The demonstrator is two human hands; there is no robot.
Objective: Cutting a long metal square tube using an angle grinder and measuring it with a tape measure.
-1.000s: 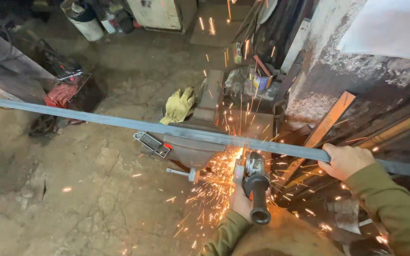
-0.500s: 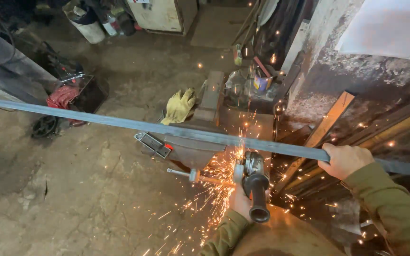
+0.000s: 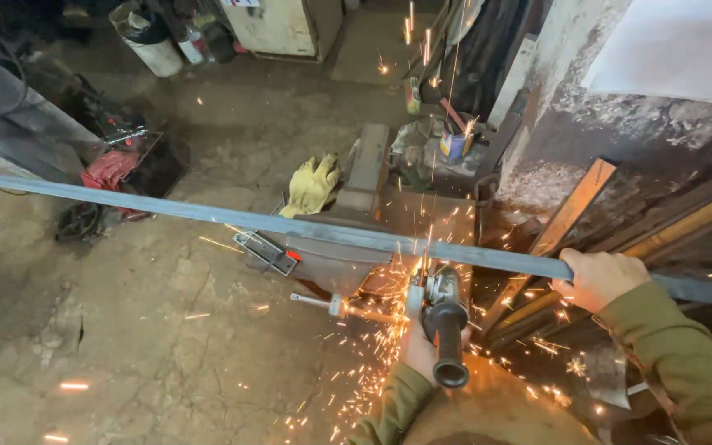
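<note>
Left hand: the left hand was wrapped around the body of the angle grinder, fingers closed on it, its black side handle pointing back toward the wearer.
Right hand: the right hand gripped the long steel bar from above, fingers curled tight over it, just right of the cut.
Cut point: the disc met the bar's underside beside the vise, and sparks sprayed down and leftward onto the concrete floor.
Bar: it ran across the whole view, clamped at the vise, its long left end reaching out over the floor with no support visible.
Doing it well: the disc probably wanted to stay square to the bar with light, steady pressure; the free length could sag and pinch the disc as the cut deepened.
Farther off: yellow work gloves lay behind the vise, a white bucket stood beyond.
</note>
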